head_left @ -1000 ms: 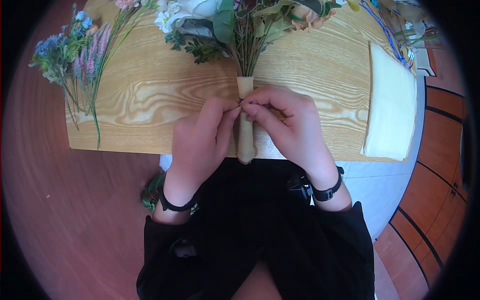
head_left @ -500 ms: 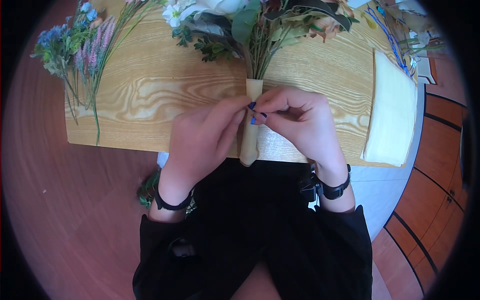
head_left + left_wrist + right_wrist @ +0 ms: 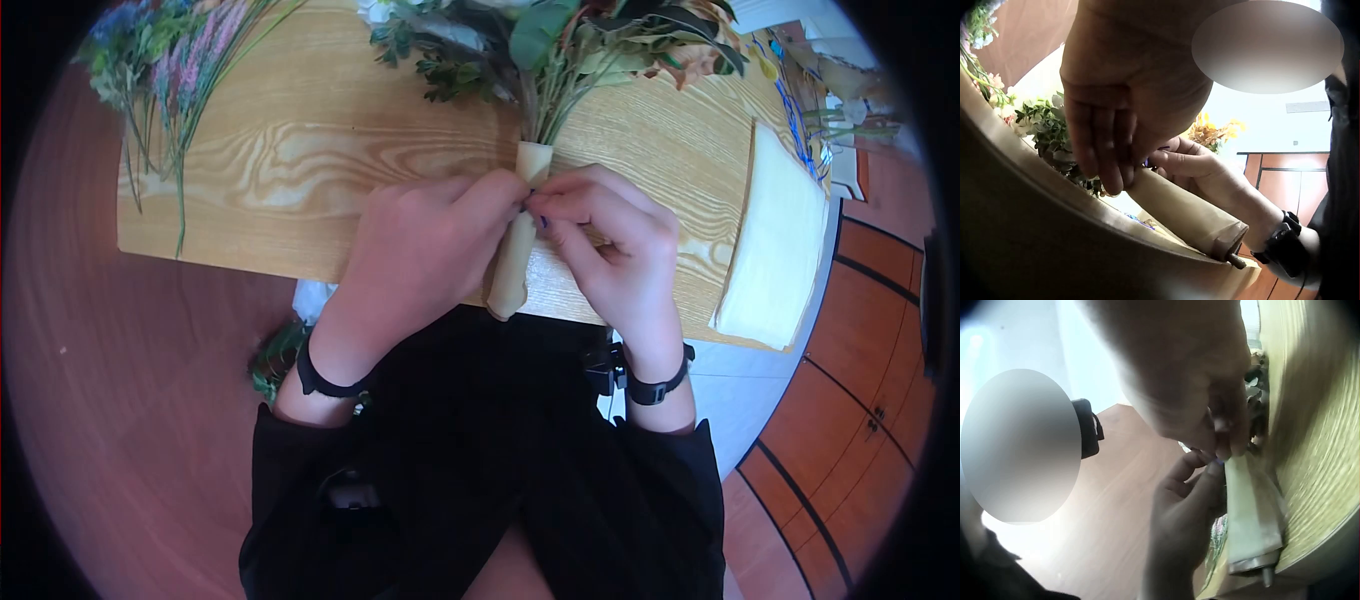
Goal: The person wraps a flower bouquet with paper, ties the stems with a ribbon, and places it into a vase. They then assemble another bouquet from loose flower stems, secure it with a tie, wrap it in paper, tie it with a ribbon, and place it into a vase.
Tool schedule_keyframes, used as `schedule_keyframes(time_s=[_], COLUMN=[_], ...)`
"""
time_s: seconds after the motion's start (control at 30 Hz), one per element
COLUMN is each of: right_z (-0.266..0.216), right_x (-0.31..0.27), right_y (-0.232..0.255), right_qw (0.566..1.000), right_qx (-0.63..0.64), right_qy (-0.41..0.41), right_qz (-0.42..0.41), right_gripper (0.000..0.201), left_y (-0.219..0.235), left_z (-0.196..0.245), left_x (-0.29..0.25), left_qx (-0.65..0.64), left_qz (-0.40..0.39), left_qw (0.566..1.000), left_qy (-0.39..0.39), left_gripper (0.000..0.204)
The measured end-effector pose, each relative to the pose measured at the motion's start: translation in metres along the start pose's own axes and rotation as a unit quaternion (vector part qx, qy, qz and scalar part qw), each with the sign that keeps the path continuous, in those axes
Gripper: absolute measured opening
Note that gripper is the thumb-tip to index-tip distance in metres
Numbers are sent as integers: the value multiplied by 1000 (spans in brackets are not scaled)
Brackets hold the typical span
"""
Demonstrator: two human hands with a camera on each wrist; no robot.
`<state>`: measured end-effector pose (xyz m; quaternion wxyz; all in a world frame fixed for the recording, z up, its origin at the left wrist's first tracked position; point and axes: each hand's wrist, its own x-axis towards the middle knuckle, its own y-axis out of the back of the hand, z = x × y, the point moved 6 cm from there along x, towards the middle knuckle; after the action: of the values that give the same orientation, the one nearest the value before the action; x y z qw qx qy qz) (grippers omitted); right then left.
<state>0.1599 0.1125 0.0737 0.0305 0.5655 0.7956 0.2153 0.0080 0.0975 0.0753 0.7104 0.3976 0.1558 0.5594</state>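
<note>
A bouquet lies on the wooden table, its stems bound in a beige wrap that reaches past the front edge. My left hand curls over the wrap from the left. My right hand meets it from the right near the wrap's top. Both pinch a thin blue tie, of which only a dark speck shows. In the left wrist view the left hand has its fingertips on the wrap, with the right hand behind. In the right wrist view the right fingertips pinch above the wrap.
Loose flower stems lie at the table's back left. A stack of cream sheets sits at the right, with blue wires beyond it. Green foliage lies on the floor under the table's front edge.
Both hands have slid up the wrap towards the stems, and the bouquet has swung slightly right. The blue tie ends that showed half a second ago are now mostly hidden between the fingers.
</note>
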Motion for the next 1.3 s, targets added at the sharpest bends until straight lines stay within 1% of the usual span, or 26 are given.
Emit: schedule_keyframes(time_s=[0.03,0.07,0.1,0.17,0.2,0.27,0.4,0.5,0.57,0.6,0.67,0.8,0.87,0.9,0.97,1.0,1.1,1.17,1.2,1.27,1.3], right_z=[-9,-17,-17,-25,-24,-27,-27,-28,-27,-26,-25,-28,-30,-30,-29,-28,-26,-24,-24,-18,-17], right_x=[0,-1,-1,-3,-3,-5,-7,-6,-8,-9,-10,-8,-7,-7,-7,-7,-7,-4,-5,-6,-8], right_y=[2,1,0,-1,-1,-5,-8,-9,-9,-9,-8,-9,-9,-8,-9,-8,-6,-2,-1,4,6], right_qw=[995,982,982,960,960,942,932,928,932,931,933,928,928,927,930,930,937,954,955,971,971], right_qx=[-77,-153,-152,-219,-219,-254,-293,-292,-281,-281,-264,-262,-261,-261,-256,-256,-240,-204,-204,-172,-172], right_qy=[56,111,112,174,174,218,208,227,227,229,239,260,263,263,260,260,250,213,211,157,156], right_qz=[10,22,17,30,28,38,39,41,42,41,51,56,45,46,43,45,50,51,52,56,57], right_gripper=[13,15,15,19,19,22,26,22,16,16,14,14,14,14,14,14,13,12,12,11,11], left_y=[0,0,0,0,-1,0,-5,-4,-6,-5,-6,-5,-1,-1,-2,-2,-3,-2,-3,-2,-4], left_z=[2,3,3,1,1,-1,-2,-3,-5,-4,-11,-12,-2,-3,-3,-3,0,0,0,-2,-4], left_x=[1,1,1,0,0,-1,-3,-3,-4,-5,-7,-6,-3,-3,-3,-3,-5,-3,-3,-4,-4], left_qx=[-6,-12,-13,-44,-44,-81,-95,-101,-148,-148,-178,-180,-105,-105,-49,-49,-39,-60,-60,-71,-72], left_qz=[3,6,8,18,20,35,53,73,41,43,39,70,71,71,45,44,33,29,27,47,45], left_qw=[1000,1000,1000,999,998,996,993,992,988,988,980,977,992,992,998,998,999,998,998,996,996], left_qy=[-2,-4,0,25,27,32,36,20,13,13,77,87,11,10,-6,-8,-2,14,13,27,26], left_gripper=[10,9,9,8,8,8,9,8,10,10,10,13,15,15,16,16,16,14,14,11,11])
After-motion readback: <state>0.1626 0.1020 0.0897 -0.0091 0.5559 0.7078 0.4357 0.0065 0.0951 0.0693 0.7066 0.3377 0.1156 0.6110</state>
